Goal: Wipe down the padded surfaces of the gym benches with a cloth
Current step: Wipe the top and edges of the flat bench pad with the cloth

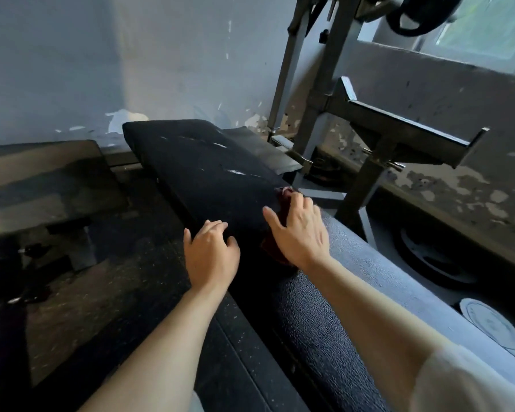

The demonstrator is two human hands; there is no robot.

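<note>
Where right hand [302, 233] presses: dark-red cloth [275, 252]

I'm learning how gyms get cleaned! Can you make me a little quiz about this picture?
1. True or false: the right hand presses a dark red cloth on the bench pad.
2. Where does the left hand rest? A) on the pad's near left edge B) on the weight plate C) on the metal rack
3. Fill in: the pad's far part shows pale ____.

Key: 1 true; 2 A; 3 scuff marks.
</note>
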